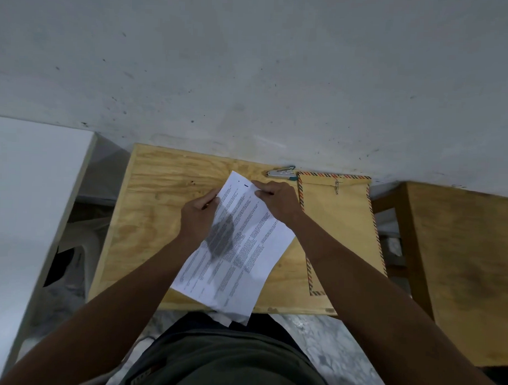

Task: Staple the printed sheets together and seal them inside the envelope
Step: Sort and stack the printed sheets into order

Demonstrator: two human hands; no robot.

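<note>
The printed sheets point(245, 249) are held tilted over the middle of the plywood table point(151, 217), their lower end hanging past the near edge. My left hand point(198, 219) grips their left edge near the top. My right hand point(275, 200) pinches the top right edge. A small dark mark, maybe a staple, shows near the top of the sheets. The brown envelope point(344, 224) with a striped border lies flat to the right, its clasp at the far end, partly under my right forearm. A silver and teal stapler point(281, 172) rests by the wall, just left of the envelope's top.
A grey wall rises directly behind the table. A second wooden table point(460, 257) stands to the right across a narrow gap. A white panel point(31, 199) leans at the left, with bags and clutter on the floor beside it.
</note>
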